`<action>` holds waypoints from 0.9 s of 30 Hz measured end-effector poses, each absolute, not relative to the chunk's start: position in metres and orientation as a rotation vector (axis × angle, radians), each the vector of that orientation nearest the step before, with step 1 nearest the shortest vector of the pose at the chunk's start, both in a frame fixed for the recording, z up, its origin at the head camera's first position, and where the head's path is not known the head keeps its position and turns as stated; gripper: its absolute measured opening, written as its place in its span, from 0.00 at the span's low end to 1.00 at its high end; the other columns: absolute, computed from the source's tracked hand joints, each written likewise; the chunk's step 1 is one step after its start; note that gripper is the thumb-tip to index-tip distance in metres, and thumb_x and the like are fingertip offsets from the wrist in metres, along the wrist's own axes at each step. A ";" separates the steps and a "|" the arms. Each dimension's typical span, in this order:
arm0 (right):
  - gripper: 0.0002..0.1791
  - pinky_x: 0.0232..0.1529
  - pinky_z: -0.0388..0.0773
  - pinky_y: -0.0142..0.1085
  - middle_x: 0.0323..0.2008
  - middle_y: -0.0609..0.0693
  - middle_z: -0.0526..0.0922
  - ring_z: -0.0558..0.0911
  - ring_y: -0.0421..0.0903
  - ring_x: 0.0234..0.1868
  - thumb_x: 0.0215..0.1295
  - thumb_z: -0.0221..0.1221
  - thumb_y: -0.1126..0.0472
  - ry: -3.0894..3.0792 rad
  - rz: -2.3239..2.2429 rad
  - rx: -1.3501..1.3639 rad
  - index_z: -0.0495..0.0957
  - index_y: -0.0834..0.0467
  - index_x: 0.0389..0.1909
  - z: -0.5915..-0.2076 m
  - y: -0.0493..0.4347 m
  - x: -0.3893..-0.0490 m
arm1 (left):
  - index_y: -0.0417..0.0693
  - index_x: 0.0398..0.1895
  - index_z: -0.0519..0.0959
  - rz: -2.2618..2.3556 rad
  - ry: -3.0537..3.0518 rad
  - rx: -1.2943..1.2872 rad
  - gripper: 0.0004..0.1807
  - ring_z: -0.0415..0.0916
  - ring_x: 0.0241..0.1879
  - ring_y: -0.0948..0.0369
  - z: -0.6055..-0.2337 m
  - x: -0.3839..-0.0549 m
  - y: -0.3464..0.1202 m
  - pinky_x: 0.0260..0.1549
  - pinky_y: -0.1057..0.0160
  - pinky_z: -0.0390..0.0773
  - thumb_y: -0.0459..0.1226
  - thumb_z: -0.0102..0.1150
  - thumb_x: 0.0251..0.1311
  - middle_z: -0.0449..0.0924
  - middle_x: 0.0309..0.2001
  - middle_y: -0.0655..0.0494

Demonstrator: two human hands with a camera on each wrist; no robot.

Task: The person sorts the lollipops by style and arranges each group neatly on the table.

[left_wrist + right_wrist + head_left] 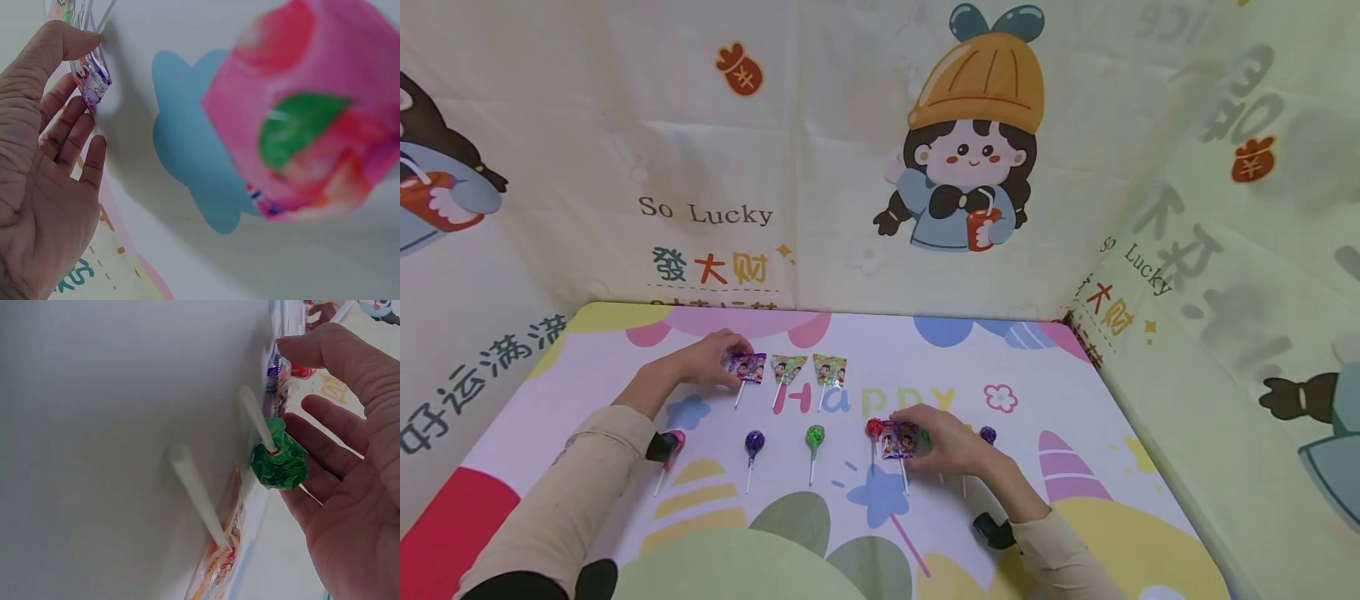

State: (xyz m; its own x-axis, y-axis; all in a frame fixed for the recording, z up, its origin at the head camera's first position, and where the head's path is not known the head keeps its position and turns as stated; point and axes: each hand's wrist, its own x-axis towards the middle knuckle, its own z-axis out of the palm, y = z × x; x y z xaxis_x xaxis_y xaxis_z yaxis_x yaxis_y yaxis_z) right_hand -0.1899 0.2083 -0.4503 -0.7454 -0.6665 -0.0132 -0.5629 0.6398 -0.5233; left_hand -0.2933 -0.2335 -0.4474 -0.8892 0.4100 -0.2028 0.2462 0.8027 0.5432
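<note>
At the left end of the back row, my left hand (711,362) pinches a flat purple-wrapped lollipop (748,367) by its wrapper. In the left wrist view the thumb lies over that wrapper (92,81), with fingers behind it. Two green-wrapped flat lollipops, one (788,367) beside the other (830,370), lie to its right. Lower down, my right hand (951,440) pinches another flat purple-wrapped lollipop (898,440) between a red round lollipop (874,427) and a green one. The green round lollipop (279,456) sits close by the right fingers, partly hidden in the head view.
The front row also has a pink lollipop (678,439) near the left wrist, a purple one (755,442), a green one (815,437) and a purple one (988,434) behind the right hand. An orange clear-wrapped lollipop (225,556) lies nearby. Printed cloth walls (835,167) enclose the table.
</note>
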 end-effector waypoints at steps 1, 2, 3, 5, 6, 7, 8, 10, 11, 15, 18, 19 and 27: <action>0.36 0.66 0.74 0.50 0.62 0.53 0.79 0.77 0.52 0.64 0.57 0.73 0.61 2.661 -0.722 -1.009 0.73 0.59 0.67 -0.451 0.208 -0.190 | 0.38 0.64 0.72 0.746 2.680 0.501 0.36 0.65 0.62 0.41 -0.448 -0.293 -0.233 0.67 0.34 0.64 0.39 0.76 0.53 0.69 0.62 0.37; 0.36 0.66 0.74 0.50 0.62 0.53 0.79 0.77 0.52 0.64 0.57 0.73 0.61 2.665 -0.706 -1.012 0.74 0.59 0.67 -0.451 0.208 -0.190 | 0.38 0.64 0.72 0.745 2.680 0.501 0.36 0.65 0.62 0.41 -0.448 -0.294 -0.234 0.67 0.34 0.64 0.39 0.76 0.53 0.69 0.62 0.38; 0.36 0.66 0.74 0.50 0.62 0.53 0.79 0.77 0.51 0.64 0.56 0.73 0.61 2.666 -0.699 -1.004 0.74 0.58 0.67 -0.451 0.208 -0.190 | 0.38 0.64 0.72 0.746 2.680 0.501 0.36 0.65 0.62 0.41 -0.448 -0.294 -0.234 0.67 0.34 0.64 0.39 0.76 0.53 0.69 0.62 0.37; 0.36 0.65 0.74 0.50 0.61 0.53 0.79 0.77 0.51 0.63 0.56 0.73 0.61 2.675 -0.684 -0.998 0.74 0.58 0.67 -0.450 0.208 -0.190 | 0.38 0.63 0.72 0.748 2.680 0.502 0.36 0.65 0.62 0.41 -0.448 -0.294 -0.234 0.67 0.34 0.64 0.39 0.76 0.53 0.69 0.62 0.37; 0.35 0.65 0.74 0.50 0.61 0.52 0.79 0.77 0.50 0.63 0.56 0.73 0.61 2.680 -0.677 -0.998 0.75 0.57 0.67 -0.450 0.207 -0.190 | 0.38 0.64 0.72 0.751 2.678 0.496 0.36 0.65 0.62 0.41 -0.448 -0.294 -0.234 0.67 0.35 0.64 0.39 0.76 0.53 0.69 0.62 0.37; 0.35 0.65 0.75 0.50 0.61 0.52 0.80 0.77 0.50 0.62 0.56 0.73 0.60 2.685 -0.671 -0.995 0.75 0.57 0.66 -0.450 0.207 -0.190 | 0.38 0.64 0.72 0.754 2.678 0.494 0.36 0.65 0.62 0.41 -0.448 -0.294 -0.234 0.68 0.35 0.64 0.39 0.76 0.53 0.69 0.62 0.37; 0.35 0.64 0.75 0.49 0.60 0.52 0.80 0.78 0.50 0.62 0.56 0.73 0.60 2.690 -0.663 -0.995 0.75 0.57 0.66 -0.450 0.206 -0.190 | 0.38 0.64 0.72 0.760 2.677 0.492 0.36 0.65 0.63 0.40 -0.448 -0.294 -0.234 0.68 0.35 0.64 0.39 0.76 0.53 0.69 0.62 0.37; 0.35 0.64 0.75 0.48 0.60 0.51 0.80 0.78 0.48 0.60 0.56 0.73 0.60 2.702 -0.644 -0.992 0.76 0.56 0.66 -0.450 0.205 -0.191 | 0.38 0.63 0.73 0.770 2.674 0.491 0.36 0.65 0.62 0.40 -0.449 -0.294 -0.235 0.67 0.35 0.64 0.39 0.77 0.53 0.69 0.62 0.37; 0.34 0.63 0.76 0.48 0.59 0.51 0.80 0.78 0.48 0.60 0.56 0.73 0.60 2.704 -0.640 -0.990 0.76 0.56 0.65 -0.450 0.204 -0.191 | 0.38 0.63 0.73 0.770 2.675 0.492 0.36 0.65 0.62 0.40 -0.450 -0.294 -0.235 0.67 0.34 0.64 0.39 0.77 0.53 0.69 0.62 0.37; 0.34 0.62 0.77 0.47 0.58 0.51 0.81 0.79 0.47 0.57 0.56 0.74 0.59 2.715 -0.613 -1.001 0.77 0.57 0.65 -0.450 0.202 -0.191 | 0.39 0.62 0.73 0.771 2.678 0.484 0.35 0.65 0.62 0.41 -0.453 -0.293 -0.237 0.67 0.35 0.65 0.38 0.77 0.52 0.69 0.62 0.38; 0.34 0.62 0.77 0.46 0.57 0.51 0.81 0.79 0.46 0.57 0.56 0.74 0.60 2.718 -0.600 -1.008 0.77 0.57 0.64 -0.451 0.202 -0.192 | 0.40 0.62 0.74 0.769 2.680 0.471 0.34 0.65 0.62 0.41 -0.453 -0.292 -0.237 0.67 0.35 0.65 0.38 0.77 0.52 0.69 0.62 0.38; 0.34 0.62 0.77 0.46 0.57 0.51 0.81 0.79 0.46 0.57 0.55 0.74 0.60 2.719 -0.599 -1.011 0.77 0.57 0.64 -0.451 0.202 -0.193 | 0.40 0.62 0.73 0.767 2.680 0.472 0.34 0.65 0.63 0.40 -0.453 -0.292 -0.237 0.67 0.34 0.65 0.38 0.77 0.52 0.69 0.62 0.38; 0.34 0.62 0.77 0.47 0.58 0.52 0.80 0.79 0.47 0.58 0.56 0.74 0.60 2.718 -0.637 -0.975 0.76 0.59 0.65 -0.451 0.204 -0.198 | 0.39 0.62 0.73 0.763 2.687 0.496 0.34 0.65 0.63 0.40 -0.451 -0.294 -0.237 0.67 0.34 0.64 0.38 0.76 0.52 0.69 0.63 0.37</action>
